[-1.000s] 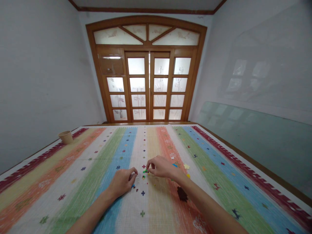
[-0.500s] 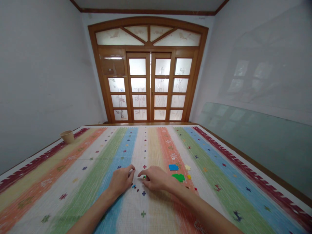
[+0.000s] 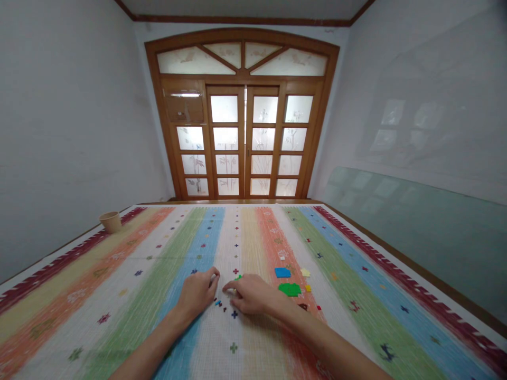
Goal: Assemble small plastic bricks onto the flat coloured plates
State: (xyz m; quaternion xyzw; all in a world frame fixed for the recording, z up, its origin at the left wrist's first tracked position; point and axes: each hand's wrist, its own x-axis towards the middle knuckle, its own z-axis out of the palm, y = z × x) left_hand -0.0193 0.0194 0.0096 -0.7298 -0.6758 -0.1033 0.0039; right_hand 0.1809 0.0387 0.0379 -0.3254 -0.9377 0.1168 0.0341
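Observation:
My left hand (image 3: 198,290) rests on the striped cloth with its fingers curled closed. Something small and pale shows at its fingertips, too small to name. Just to the right, my right hand (image 3: 251,294) is closed with thumb and forefinger near each other; a pale bit shows between them, not clear enough to identify. A green piece (image 3: 238,277) peeks out beyond the right knuckles, partly hidden. Between and below the hands lie tiny blue pieces (image 3: 217,303) and tiny dark red pieces (image 3: 225,310). The two hands do not touch.
Right of my right hand are small building-brick-like piles: blue (image 3: 282,272), green (image 3: 290,289), pale yellow (image 3: 305,272), yellow (image 3: 308,288), brown (image 3: 303,306), red (image 3: 319,307) and white (image 3: 282,258). A paper cup (image 3: 110,222) stands near the left edge of the cloth (image 3: 130,301).
My right hand has shifted slightly, and a green piece now shows beyond its knuckles. More of the brown pile is uncovered beside the right forearm. My left hand stays nearly still.

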